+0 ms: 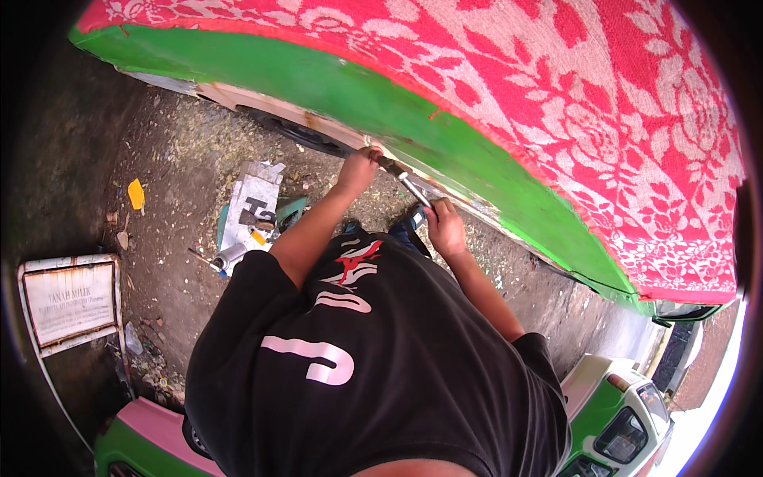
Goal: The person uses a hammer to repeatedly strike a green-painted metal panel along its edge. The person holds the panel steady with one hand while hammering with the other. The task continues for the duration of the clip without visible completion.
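Silver-shafted tool (415,189): toward 1 o'clock from the view's centre, slanting beside the green bodywork (477,163).
Right hand (447,229): closed round the shaft's lower end, near 3 o'clock.
Left hand (359,169): fingers at the dark end, toward 12; whether clasping it cannot be told.
Slip risk: an oblique push could skid the dark end, likely scuffing paint or knocking knuckles.
Patterned cloth (556,119): drapes 11 to 3 o'clock; its hem might snag an upswing.
Room: littered ground (183,183) toward 10, pale sheet (258,184) lying there; second vehicle (588,401) bounds 4.
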`<state>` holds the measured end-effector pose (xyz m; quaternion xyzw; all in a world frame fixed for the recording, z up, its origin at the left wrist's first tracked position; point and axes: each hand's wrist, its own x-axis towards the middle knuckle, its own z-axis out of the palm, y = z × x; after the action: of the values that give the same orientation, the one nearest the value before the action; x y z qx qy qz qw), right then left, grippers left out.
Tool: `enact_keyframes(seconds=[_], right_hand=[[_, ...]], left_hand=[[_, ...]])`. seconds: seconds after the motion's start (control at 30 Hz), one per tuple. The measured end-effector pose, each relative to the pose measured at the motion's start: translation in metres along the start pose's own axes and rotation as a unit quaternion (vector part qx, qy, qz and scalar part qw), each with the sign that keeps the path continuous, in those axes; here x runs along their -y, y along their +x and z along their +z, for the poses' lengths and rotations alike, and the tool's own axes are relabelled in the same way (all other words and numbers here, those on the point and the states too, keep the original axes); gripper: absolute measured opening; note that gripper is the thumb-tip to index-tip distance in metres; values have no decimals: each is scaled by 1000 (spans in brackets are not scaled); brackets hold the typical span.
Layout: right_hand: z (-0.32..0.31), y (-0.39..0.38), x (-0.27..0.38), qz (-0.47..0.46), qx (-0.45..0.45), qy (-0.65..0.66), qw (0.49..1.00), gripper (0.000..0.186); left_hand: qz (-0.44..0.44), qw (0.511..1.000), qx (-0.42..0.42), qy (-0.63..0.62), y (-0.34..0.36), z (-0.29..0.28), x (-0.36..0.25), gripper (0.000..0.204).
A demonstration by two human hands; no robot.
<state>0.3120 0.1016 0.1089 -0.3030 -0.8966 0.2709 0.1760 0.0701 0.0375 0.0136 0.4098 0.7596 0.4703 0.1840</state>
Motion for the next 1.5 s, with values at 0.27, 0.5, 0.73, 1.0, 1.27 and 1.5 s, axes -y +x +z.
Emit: enact_keyframes(seconds=[0.27, 0.5, 0.73, 1.0, 1.27, 1.5], right_hand=[[-7, -6, 15, -23, -34, 80, 996, 17], [-15, 0, 26, -6, -51, 99, 994, 18], [12, -1, -2, 56, 20, 24, 998, 21], [-17, -19, 11, 94, -63, 168, 979, 22], [-21, -39, -4, 133, -80, 146, 977, 20], [-23, -45, 4, 188, -75, 135, 970, 20]], left_hand=[[7, 1000, 11, -4, 0, 0, 6, 23], [-17, 999, 29, 19, 0, -6, -7, 17], [-28, 997, 49, 57, -8, 11, 40, 18], [-7, 994, 34, -107, -37, -8, 45, 17], [72, 992, 3, -100, -37, 2, 43, 27], [89, 994, -21, -60, -34, 8, 41, 29]])
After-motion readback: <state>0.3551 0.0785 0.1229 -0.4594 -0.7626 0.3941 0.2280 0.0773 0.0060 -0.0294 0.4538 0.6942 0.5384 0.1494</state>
